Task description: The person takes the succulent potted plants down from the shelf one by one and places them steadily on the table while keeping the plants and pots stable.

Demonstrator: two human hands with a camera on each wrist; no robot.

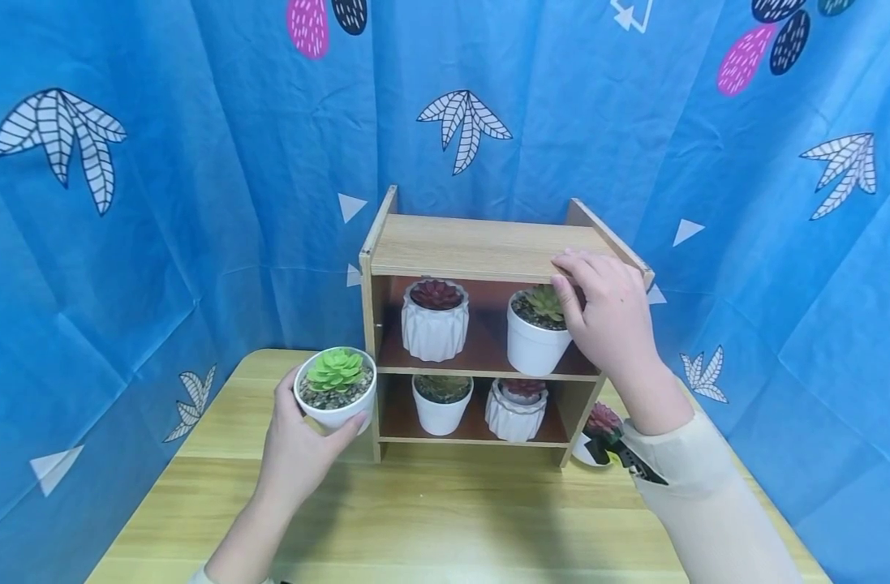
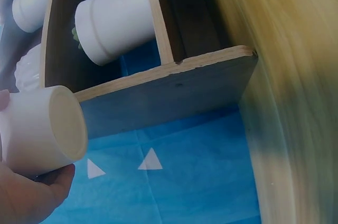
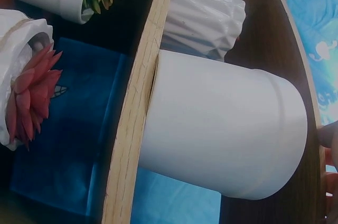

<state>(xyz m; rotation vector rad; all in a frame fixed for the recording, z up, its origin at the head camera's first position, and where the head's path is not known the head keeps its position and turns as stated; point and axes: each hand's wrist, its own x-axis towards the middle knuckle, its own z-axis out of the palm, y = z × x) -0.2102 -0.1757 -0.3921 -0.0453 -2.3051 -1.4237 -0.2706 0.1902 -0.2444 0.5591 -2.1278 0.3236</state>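
Observation:
My left hand (image 1: 300, 446) holds a white pot (image 1: 337, 415) with a bright green succulent (image 1: 335, 369), just left of the wooden shelf unit (image 1: 481, 246). The left wrist view shows the base of this pot (image 2: 66, 123) above my curled fingers. My right hand (image 1: 614, 316) grips the front edge of the unit's top board near its right end, fingers above and thumb lower. Beside that thumb, a smooth white pot (image 1: 535, 345) with a green plant stands on the upper shelf, large in the right wrist view. A ribbed white pot (image 1: 435, 328) with a dark red plant stands left of it.
The lower shelf holds a smooth white pot (image 1: 440, 415) and a ribbed white pot (image 1: 514, 415). A red plant (image 1: 604, 418) in a white pot is right of the unit, partly hidden by my sleeve. Blue patterned cloth (image 1: 291, 203) surrounds the wooden table (image 1: 430, 519).

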